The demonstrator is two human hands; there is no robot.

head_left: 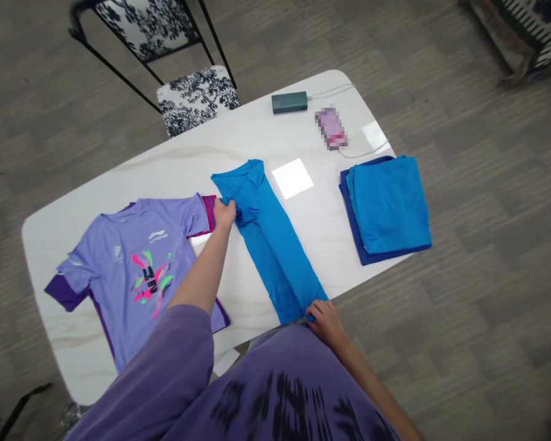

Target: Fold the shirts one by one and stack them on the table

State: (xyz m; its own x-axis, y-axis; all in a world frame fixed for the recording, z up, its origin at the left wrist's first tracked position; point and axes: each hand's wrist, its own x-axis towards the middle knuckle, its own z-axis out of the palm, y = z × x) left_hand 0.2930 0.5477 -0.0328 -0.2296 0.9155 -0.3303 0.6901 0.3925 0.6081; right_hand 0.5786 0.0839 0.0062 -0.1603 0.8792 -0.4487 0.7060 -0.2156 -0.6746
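A bright blue shirt (275, 233) lies on the white table, folded lengthwise into a long strip. My left hand (224, 213) is closed on bunched cloth at its upper left side, near the collar end. At the strip's lower end, by the table's near edge, my right hand (324, 316) pinches the hem. Left of the strip a lavender T-shirt (119, 245) with a colourful print lies spread flat, its striped sleeve edge reaching to my left hand. To the right sits a folded stack, a bright blue garment (390, 205) on top of a dark blue one (363, 250).
The white table (349, 278) has rounded corners. At its far side lie a dark green power bank (289, 102) with a cable and a phone (332, 128), blurred out. A patterned chair (197, 98) stands behind the table. A rug-like object (528, 37) is at upper right.
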